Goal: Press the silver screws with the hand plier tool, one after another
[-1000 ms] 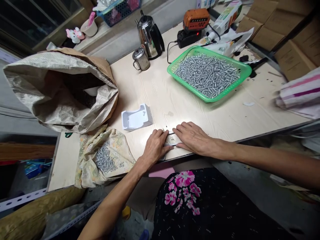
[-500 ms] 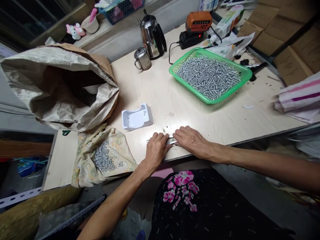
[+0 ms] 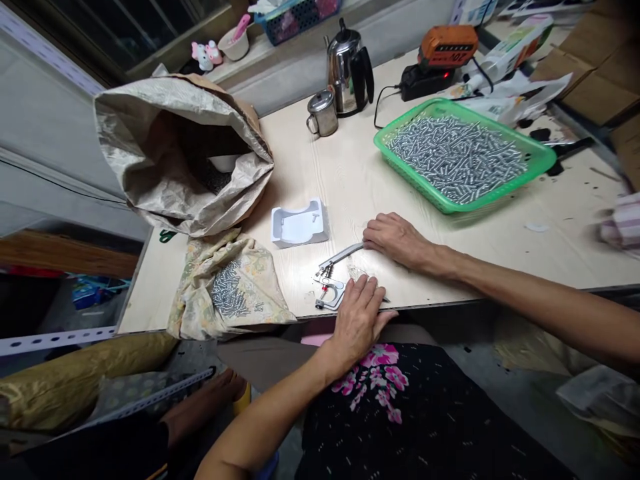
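Observation:
A silver plier-like hand tool [image 3: 331,291] with two long handles, a small spring and a C-shaped jaw lies on the table near its front edge, handles spread apart. My left hand [image 3: 357,313] is closed over its lower handle, thumb out to the right. At the end of the raised upper handle, my right hand [image 3: 395,239] has its fingers bent around the tip. The palms face down, so the fingers' undersides are hidden. Just beyond the tool stands a white plastic holder [image 3: 300,230] with small metal pieces in it.
A green basket [image 3: 453,205] full of small metal pins stands at the back right. On the left are an open sack [image 3: 150,180] and a patterned cloth [image 3: 270,293] bearing more pins. A kettle [image 3: 345,73], metal cup [image 3: 323,115] and orange battery on a charger [image 3: 447,47] stand behind.
My hands have moved apart: the right one up and away with the upper handle, the left one right and nearer the edge. The tool's handles now stand spread. The view has shifted left.

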`<state>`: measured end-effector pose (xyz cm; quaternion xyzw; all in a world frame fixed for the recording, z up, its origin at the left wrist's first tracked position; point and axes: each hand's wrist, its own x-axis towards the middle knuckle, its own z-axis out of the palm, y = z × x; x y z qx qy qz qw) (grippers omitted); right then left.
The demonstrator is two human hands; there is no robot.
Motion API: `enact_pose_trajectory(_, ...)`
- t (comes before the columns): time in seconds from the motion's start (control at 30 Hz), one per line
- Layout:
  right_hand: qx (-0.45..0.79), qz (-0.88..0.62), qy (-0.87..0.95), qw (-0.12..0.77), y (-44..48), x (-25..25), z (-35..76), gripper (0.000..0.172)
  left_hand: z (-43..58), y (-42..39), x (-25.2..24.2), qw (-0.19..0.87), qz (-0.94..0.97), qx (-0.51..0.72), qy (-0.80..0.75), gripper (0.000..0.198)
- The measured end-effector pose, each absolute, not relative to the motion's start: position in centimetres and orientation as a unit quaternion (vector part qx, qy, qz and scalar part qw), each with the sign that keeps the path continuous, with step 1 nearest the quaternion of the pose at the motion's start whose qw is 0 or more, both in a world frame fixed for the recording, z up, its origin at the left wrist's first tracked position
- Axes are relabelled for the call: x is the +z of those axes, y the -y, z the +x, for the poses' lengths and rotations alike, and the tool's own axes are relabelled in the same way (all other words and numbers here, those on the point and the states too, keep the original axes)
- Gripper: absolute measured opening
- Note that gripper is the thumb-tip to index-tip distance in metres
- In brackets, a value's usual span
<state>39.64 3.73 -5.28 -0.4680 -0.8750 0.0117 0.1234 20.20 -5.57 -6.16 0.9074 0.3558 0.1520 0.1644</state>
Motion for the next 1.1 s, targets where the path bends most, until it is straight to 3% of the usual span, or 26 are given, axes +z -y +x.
enact_pose_trajectory(0.17,-0.026,-0.48,0.871,0.097,-4.0,-5.3,39.7,0.021,19.5,5.5,-5.0,0.18,0.896,0.194,-0.356,0.038)
enact_pose_trajectory(0.27,-0.035,-0.473,0.876,0.084,-3.4,-5.4,39.7,0.023,17.3,4.1,-3.1,0.127,0.856,0.216,-0.453,0.027)
enact_pose_trajectory(0.37,-0.032,-0.475,0.875,0.083,-3.1,-5.6,39.6,0.024,14.4,1.8,-1.5,0.057,0.807,0.122,-0.575,0.022)
enact_pose_trajectory(0.5,-0.023,-0.486,0.869,0.091,-3.0,-5.8,39.3,0.025,11.5,-0.3,-1.1,0.132,0.787,-0.034,-0.602,0.019)
enact_pose_trajectory(0.63,-0.014,-0.502,0.86,0.094,-2.9,-6.0,39.0,0.021,10.4,-0.7,-1.5,0.172,0.789,-0.069,-0.585,0.008)
enact_pose_trajectory(0.77,-0.014,-0.51,0.856,0.085,-2.8,-6.0,38.9,0.021,10.7,-2.5,0.4,0.134,0.803,0.041,-0.58,0.01)
enact_pose_trajectory(0.93,-0.022,-0.505,0.859,0.087,-2.5,-6.2,39.0,0.025,10.5,-6.7,6.7,-0.005,0.808,0.226,-0.544,0.021)
enact_pose_trajectory(1.0,-0.025,-0.503,0.859,0.096,-2.3,-6.5,39.1,0.028,9.0,-7.6,7.8,-0.04,0.81,0.195,-0.552,0.017)
enact_pose_trajectory(1.1,-0.023,-0.504,0.856,0.109,-2.2,-6.9,39.2,0.031,5.4,-7.2,6.8,-0.039,0.813,0.036,-0.579,0.012)
